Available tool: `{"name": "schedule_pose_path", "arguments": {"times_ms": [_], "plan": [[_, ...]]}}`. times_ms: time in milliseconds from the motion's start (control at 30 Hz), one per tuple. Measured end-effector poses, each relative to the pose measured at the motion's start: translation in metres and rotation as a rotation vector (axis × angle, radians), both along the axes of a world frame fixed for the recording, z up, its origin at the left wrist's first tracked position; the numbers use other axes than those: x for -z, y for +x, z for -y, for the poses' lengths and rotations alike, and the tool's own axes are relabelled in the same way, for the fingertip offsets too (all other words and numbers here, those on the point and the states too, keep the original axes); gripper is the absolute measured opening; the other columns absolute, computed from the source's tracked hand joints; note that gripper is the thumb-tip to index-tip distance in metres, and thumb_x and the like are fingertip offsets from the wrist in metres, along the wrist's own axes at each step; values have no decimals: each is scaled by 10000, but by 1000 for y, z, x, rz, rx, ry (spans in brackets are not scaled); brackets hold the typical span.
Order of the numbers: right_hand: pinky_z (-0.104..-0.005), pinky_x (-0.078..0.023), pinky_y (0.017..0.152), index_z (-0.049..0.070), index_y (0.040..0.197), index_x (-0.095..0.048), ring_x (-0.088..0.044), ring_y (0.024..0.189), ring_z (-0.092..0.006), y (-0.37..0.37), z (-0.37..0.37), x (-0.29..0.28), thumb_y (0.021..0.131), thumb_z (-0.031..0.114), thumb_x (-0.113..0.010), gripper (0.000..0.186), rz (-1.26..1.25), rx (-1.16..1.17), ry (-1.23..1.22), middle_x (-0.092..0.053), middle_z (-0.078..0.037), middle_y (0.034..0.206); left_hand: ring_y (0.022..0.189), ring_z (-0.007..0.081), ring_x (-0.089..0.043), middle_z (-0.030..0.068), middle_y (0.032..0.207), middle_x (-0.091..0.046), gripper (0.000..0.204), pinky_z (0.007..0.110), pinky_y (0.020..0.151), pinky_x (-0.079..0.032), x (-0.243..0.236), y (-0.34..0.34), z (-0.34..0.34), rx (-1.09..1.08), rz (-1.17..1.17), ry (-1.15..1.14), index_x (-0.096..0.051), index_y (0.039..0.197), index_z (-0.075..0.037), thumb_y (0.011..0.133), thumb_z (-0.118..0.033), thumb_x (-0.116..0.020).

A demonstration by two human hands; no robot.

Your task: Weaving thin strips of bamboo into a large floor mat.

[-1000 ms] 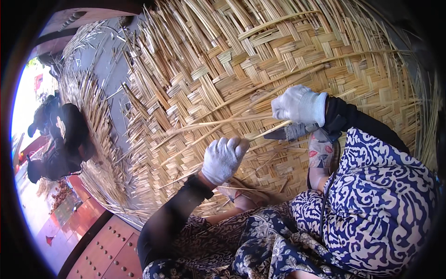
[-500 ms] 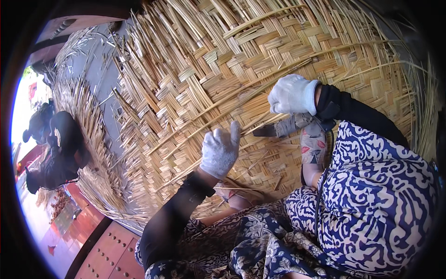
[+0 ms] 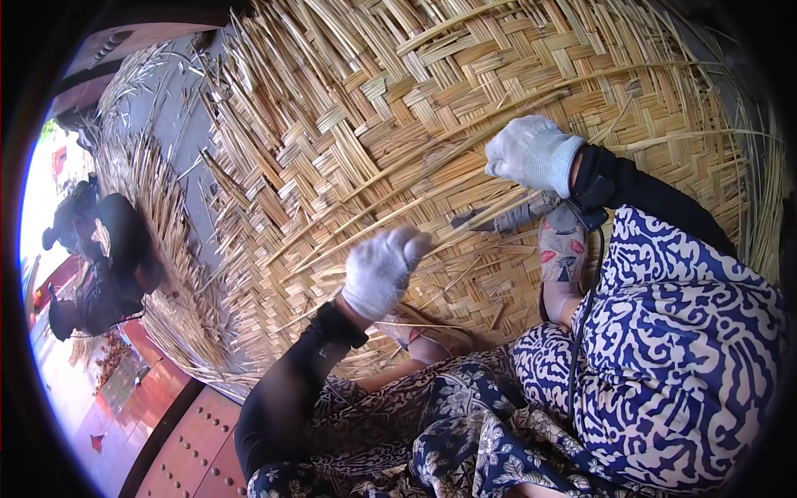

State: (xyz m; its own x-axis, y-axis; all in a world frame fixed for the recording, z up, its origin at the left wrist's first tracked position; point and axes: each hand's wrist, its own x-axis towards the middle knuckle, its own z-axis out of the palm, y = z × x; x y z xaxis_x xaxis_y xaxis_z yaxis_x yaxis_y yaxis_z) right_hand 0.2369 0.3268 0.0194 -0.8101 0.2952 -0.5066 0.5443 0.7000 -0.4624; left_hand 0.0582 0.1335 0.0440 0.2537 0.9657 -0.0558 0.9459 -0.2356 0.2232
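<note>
Over twill-woven reed mat (image 3: 448, 137): gloved left hand (image 3: 380, 272), right hand (image 3: 529, 153) apart, both curled, can't tell if gripping; loose reed ends (image 3: 241, 120) fringe left edge, grey floor (image 3: 177, 133) beyond.

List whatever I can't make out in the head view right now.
Left hand: head view; its curl and blur hide any grip.
Right hand: head view; its own back hides any grip.
Grey, dark-tipped object: head view; blur obscures its tip.
Woven mat: head view; upper edge crops its far side.
Dark shape at left: head view; too dim to identify.
</note>
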Motion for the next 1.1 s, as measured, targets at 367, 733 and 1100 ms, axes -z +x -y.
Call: {"name": "schedule_pose_path", "arguments": {"times_ms": [367, 733, 1100], "plan": [[-338, -439, 710, 93, 884, -611, -592, 747, -201, 20, -11, -44, 729, 180, -599, 178, -495, 24, 382, -619, -63, 788, 590, 157, -541, -21, 635, -554, 113, 290, 512, -455, 6, -2, -18, 20, -6, -416, -605, 734, -186, 786, -268, -548], [-317, -452, 671, 146, 856, -579, -563, 700, -155, 32, -14, -52, 836, 398, -447, 285, -1052, 92, 354, -589, 2, 772, 449, 99, -515, 48, 590, -564, 146, 209, 435, -408, -85, -129, -61, -827, 663, -958, -563, 732, 4, 783, -132, -570], [-340, -392, 851, 172, 913, -584, -471, 791, -84, -8, 17, -25, 750, 232, -577, 174, -948, 13, 412, -507, 66, 860, 442, 58, -502, 71, 682, -599, 106, 155, 351, -357, -60, -52, -70, -709, 1274, -1239, -562, 786, -2, 794, -108, -563]]}}
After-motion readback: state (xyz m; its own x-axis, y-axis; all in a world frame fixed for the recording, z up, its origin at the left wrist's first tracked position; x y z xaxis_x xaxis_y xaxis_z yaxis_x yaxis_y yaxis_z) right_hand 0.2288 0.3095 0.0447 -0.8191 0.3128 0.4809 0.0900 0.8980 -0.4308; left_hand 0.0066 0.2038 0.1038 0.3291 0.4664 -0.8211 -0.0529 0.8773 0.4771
